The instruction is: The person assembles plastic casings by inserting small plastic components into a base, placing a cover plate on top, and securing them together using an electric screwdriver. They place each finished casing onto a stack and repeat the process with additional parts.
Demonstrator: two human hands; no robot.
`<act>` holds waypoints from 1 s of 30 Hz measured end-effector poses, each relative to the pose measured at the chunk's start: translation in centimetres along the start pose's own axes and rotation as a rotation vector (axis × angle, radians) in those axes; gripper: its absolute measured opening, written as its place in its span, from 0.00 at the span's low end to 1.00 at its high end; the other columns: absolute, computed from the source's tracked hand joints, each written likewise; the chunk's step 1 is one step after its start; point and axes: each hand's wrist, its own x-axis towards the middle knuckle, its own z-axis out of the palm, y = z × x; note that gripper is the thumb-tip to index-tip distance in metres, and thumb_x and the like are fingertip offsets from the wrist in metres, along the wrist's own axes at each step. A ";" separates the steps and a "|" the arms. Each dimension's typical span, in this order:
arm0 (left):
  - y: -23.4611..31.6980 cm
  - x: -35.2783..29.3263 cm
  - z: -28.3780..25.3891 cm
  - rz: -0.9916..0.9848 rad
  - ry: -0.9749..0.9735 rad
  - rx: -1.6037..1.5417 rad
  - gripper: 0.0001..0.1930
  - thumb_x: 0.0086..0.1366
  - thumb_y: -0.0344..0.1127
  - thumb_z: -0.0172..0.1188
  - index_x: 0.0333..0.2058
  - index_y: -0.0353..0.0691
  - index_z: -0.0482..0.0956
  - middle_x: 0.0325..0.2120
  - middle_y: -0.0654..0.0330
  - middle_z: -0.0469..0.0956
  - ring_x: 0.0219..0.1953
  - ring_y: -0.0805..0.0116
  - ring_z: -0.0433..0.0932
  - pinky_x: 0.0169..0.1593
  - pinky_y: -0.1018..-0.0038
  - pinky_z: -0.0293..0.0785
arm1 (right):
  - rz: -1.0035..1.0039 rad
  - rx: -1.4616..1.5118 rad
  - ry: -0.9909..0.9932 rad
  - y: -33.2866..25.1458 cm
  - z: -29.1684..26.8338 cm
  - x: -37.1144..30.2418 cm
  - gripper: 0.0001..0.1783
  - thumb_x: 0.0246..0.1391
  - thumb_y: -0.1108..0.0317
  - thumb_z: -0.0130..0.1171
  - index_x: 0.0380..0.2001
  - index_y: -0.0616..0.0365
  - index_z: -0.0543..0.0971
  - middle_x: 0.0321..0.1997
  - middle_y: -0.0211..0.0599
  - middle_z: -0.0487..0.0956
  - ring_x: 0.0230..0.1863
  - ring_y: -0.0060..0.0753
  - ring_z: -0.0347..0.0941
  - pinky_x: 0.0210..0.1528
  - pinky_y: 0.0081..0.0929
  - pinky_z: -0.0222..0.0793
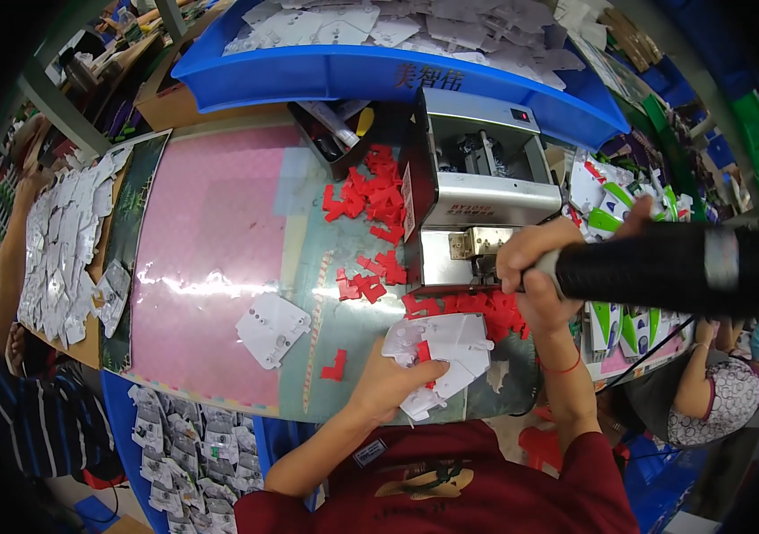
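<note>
My left hand (390,378) grips a white plastic panel (466,343) just above the table's front edge, thumb across its face. A small red plastic piece (423,351) lies against that panel, partly hidden by the thumb. My right hand (541,283) is wrapped round the light tip end of a black powered screwdriver (646,269), whose body stretches away to the right. The tool's bit cannot be made out. Behind my right hand stands a grey and black screw feeder (486,206). Another white panel (274,331) and a single red piece (334,365) lie on the table to the left.
Red pieces (371,191) are heaped beside the feeder. A blue bin (308,76) of white panels spans the back, with a black tool box (331,147) before it. White and green parts (633,329) lie right. Other people sit at both sides, one arm (8,240) at left.
</note>
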 end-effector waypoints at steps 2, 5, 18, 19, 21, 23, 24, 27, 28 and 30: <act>-0.2 0.1 -0.1 -0.019 -0.015 0.028 0.18 0.45 0.22 0.58 0.39 0.30 0.71 0.31 0.58 0.75 0.30 0.73 0.74 0.34 0.77 0.71 | 0.077 0.031 0.095 0.1 0.5 0.2 0.08 0.42 0.76 0.56 0.28 0.66 0.69 0.22 0.35 0.71 0.17 0.20 0.67 0.19 0.14 0.63; -0.2 0.3 -0.1 -0.137 -0.050 0.012 0.24 0.43 0.18 0.59 0.43 0.31 0.68 0.35 0.56 0.74 0.36 0.68 0.74 0.40 0.73 0.72 | 0.095 -0.005 0.045 -0.1 0.3 0.1 0.08 0.42 0.78 0.54 0.28 0.67 0.68 0.21 0.36 0.71 0.16 0.21 0.66 0.17 0.15 0.63; -0.4 -0.2 0.8 -0.095 -0.112 -0.032 0.18 0.45 0.22 0.59 0.39 0.31 0.71 0.31 0.58 0.75 0.30 0.73 0.74 0.34 0.77 0.71 | 0.130 0.539 -0.166 -1.0 1.5 -3.6 0.45 0.40 0.78 0.59 0.59 0.47 0.46 0.19 0.37 0.71 0.18 0.27 0.68 0.20 0.22 0.66; -0.4 -0.3 0.8 -0.096 -0.117 -0.042 0.18 0.45 0.22 0.59 0.38 0.31 0.72 0.30 0.58 0.76 0.30 0.74 0.74 0.34 0.78 0.71 | 0.131 0.541 -0.168 -1.0 1.4 -3.7 0.45 0.40 0.78 0.59 0.59 0.47 0.46 0.19 0.37 0.71 0.18 0.27 0.68 0.20 0.22 0.66; -0.1 -0.3 0.8 -0.147 -0.127 -0.024 0.20 0.43 0.20 0.59 0.39 0.33 0.70 0.31 0.58 0.75 0.32 0.72 0.74 0.35 0.76 0.71 | 0.019 0.491 -0.257 -1.2 1.5 -3.0 0.60 0.39 0.82 0.58 0.58 0.29 0.26 0.20 0.37 0.71 0.19 0.29 0.69 0.22 0.24 0.67; 0.1 -0.4 1.1 -0.200 -0.141 -0.004 0.22 0.42 0.19 0.60 0.40 0.34 0.69 0.33 0.59 0.74 0.34 0.71 0.75 0.37 0.74 0.72 | -0.080 0.465 -0.405 -0.9 1.0 -1.6 0.59 0.39 0.81 0.59 0.59 0.30 0.28 0.20 0.37 0.71 0.19 0.30 0.70 0.22 0.24 0.67; 0.3 -0.6 1.3 -0.158 -0.134 -0.002 0.18 0.43 0.21 0.59 0.37 0.33 0.72 0.30 0.59 0.75 0.31 0.73 0.74 0.35 0.77 0.71 | -0.181 0.441 -0.555 -1.0 1.0 -1.1 0.59 0.39 0.81 0.59 0.59 0.30 0.30 0.20 0.37 0.72 0.19 0.31 0.70 0.22 0.25 0.68; 0.4 -0.6 1.2 -0.120 -0.140 0.005 0.15 0.44 0.23 0.59 0.35 0.32 0.74 0.27 0.61 0.76 0.28 0.75 0.73 0.32 0.79 0.70 | -0.115 0.315 -0.542 -2.4 1.0 -0.8 0.56 0.40 0.76 0.60 0.60 0.30 0.33 0.20 0.36 0.73 0.17 0.30 0.69 0.19 0.26 0.69; 0.4 -0.5 1.0 -0.123 -0.152 0.011 0.14 0.44 0.23 0.59 0.34 0.32 0.74 0.26 0.61 0.76 0.27 0.76 0.73 0.31 0.79 0.70 | -0.110 0.231 -0.611 -2.4 0.9 -0.7 0.54 0.43 0.74 0.59 0.60 0.27 0.32 0.21 0.36 0.73 0.14 0.29 0.69 0.16 0.26 0.69; 0.6 -0.6 1.0 -0.101 -0.146 0.045 0.14 0.44 0.23 0.59 0.34 0.32 0.74 0.26 0.62 0.76 0.26 0.76 0.73 0.30 0.79 0.69 | -0.142 0.306 -0.568 -2.3 1.4 -0.4 0.54 0.43 0.75 0.58 0.59 0.26 0.32 0.20 0.35 0.73 0.14 0.29 0.69 0.16 0.26 0.69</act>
